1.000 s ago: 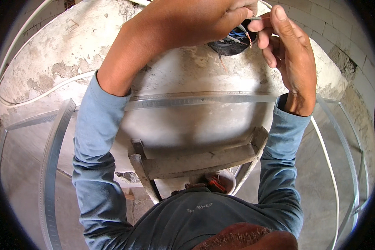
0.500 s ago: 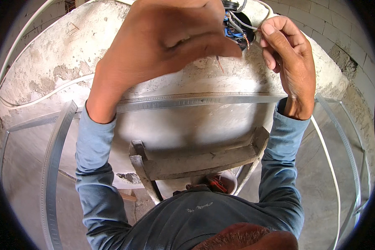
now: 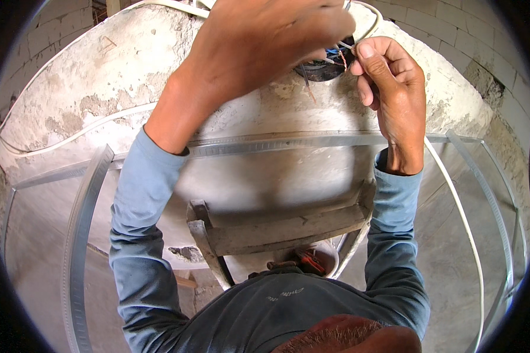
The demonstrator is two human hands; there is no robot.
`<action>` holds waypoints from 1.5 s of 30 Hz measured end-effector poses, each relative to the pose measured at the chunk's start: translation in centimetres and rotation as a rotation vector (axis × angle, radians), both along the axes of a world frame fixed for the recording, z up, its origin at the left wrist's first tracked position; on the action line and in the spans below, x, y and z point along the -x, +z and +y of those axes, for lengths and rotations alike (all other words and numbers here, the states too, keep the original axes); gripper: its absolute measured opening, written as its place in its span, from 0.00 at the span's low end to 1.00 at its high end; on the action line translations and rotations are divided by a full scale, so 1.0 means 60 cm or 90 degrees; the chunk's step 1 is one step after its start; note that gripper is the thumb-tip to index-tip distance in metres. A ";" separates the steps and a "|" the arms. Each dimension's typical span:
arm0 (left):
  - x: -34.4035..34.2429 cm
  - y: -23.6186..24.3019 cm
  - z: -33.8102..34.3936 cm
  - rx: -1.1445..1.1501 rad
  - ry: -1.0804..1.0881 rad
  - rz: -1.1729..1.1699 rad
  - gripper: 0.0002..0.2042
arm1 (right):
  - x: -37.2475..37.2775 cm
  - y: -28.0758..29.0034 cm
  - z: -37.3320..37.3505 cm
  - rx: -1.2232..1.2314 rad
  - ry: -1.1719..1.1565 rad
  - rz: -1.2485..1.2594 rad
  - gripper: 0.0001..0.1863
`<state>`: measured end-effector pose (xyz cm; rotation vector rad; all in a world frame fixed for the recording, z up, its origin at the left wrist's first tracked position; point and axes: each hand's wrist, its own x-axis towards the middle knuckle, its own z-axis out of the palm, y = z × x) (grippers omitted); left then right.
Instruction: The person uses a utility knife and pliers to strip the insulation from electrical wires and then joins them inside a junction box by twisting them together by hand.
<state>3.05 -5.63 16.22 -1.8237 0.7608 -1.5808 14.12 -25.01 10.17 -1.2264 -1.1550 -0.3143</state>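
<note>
A round black junction box (image 3: 319,75) is set into the rough plastered wall, with blue and grey wires inside it. A twisted bare copper end (image 3: 343,60) sticks out of it, and a thin dark wire (image 3: 308,85) hangs below its rim. My right hand (image 3: 394,73) is just right of the box, thumb and forefinger pinched on a light grey wire (image 3: 347,46). Across the box's upper left reaches my left hand (image 3: 271,38), blurred, its fingers curled. Whether it holds anything is hidden, and it covers part of the box.
A metal profile (image 3: 288,143) runs along the wall below the box, with upright profiles (image 3: 83,235) at the sides. White cable (image 3: 88,126) loops at left; another white cable (image 3: 462,212) hangs at right. Below are a ladder's top step (image 3: 282,228) and a bucket (image 3: 330,256) with red-handled tools.
My left hand has moved right and up, nearer my right hand and over the box's upper part. My right hand has shifted slightly left and down, still pinching the wire.
</note>
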 end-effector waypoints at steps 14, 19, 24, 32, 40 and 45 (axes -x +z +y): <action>-0.019 0.013 0.000 -0.014 -0.132 0.118 0.02 | 0.000 -0.009 0.000 0.025 0.003 -0.004 0.09; -0.019 0.007 -0.006 0.035 -0.071 0.171 0.04 | 0.000 -0.011 -0.004 0.069 0.010 -0.007 0.10; -0.021 0.001 -0.004 0.072 -0.138 0.188 0.05 | 0.011 -0.024 -0.010 0.006 0.042 0.020 0.13; -0.032 -0.008 -0.005 0.096 -0.148 0.151 0.09 | -0.012 -0.071 0.021 -0.025 -0.239 -0.286 0.08; -0.014 -0.001 -0.012 0.078 -0.111 0.175 0.08 | 0.002 -0.065 0.024 -0.088 -0.253 -0.361 0.04; -0.017 0.002 -0.001 0.034 -0.117 0.149 0.08 | 0.014 -0.040 0.020 -0.109 -0.331 -0.548 0.02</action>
